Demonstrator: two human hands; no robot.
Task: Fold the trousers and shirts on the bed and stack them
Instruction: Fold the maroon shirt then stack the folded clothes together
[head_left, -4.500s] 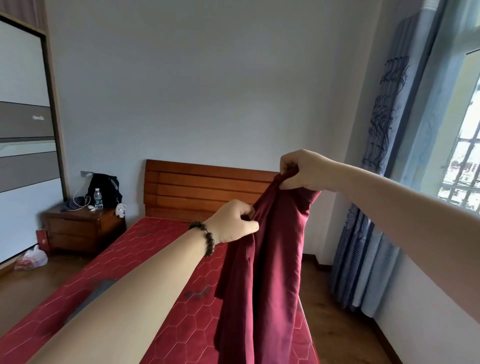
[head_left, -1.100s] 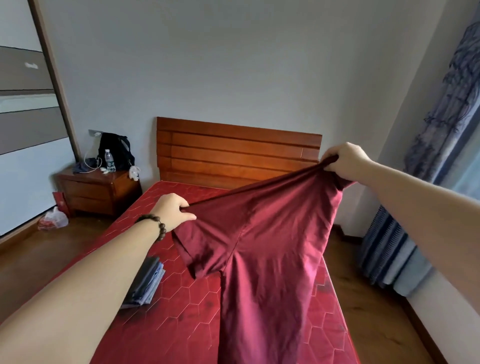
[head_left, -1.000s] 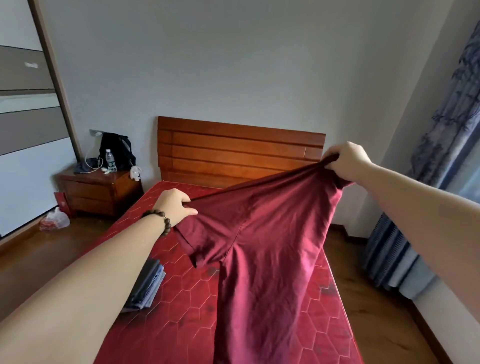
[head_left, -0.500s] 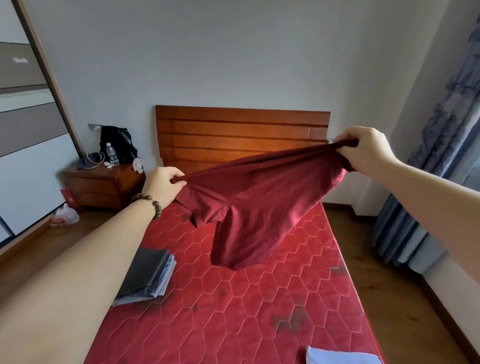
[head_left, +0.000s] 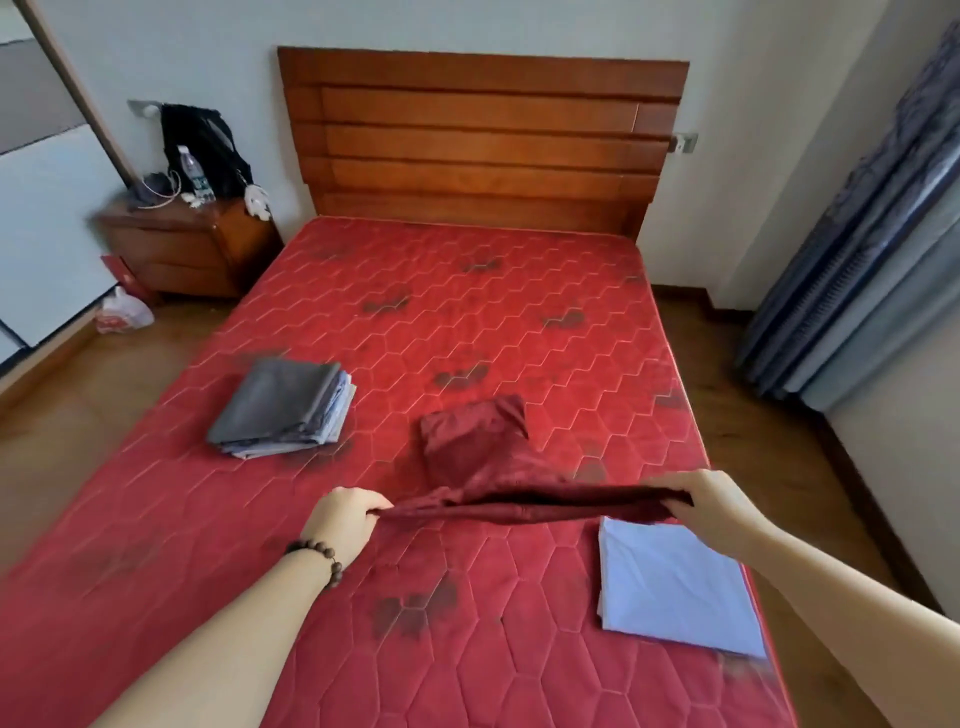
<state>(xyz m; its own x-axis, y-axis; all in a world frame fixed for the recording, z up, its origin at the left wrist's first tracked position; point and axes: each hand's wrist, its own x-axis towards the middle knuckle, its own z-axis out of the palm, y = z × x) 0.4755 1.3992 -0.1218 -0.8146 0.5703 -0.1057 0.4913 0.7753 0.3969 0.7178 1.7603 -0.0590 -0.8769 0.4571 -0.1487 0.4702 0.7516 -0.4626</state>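
Since half a second ago the dark red shirt (head_left: 483, 457) has come down from mid-air: its far part now lies crumpled on the red mattress (head_left: 467, 312), and only the near edge is off the surface. My left hand (head_left: 345, 519) pinches that edge at its left end and my right hand (head_left: 711, 506) grips the right end, hands well apart, cloth stretched between them. To lay it well, I keep that edge taut and draw it toward me as I lower it, so the bunched far part slides flat rather than creasing under. I think the near edge is the hem, though the folds hide the shape. A folded grey stack (head_left: 283, 408) sits far left; a folded pale blue garment (head_left: 675, 582) lies just below my right hand.
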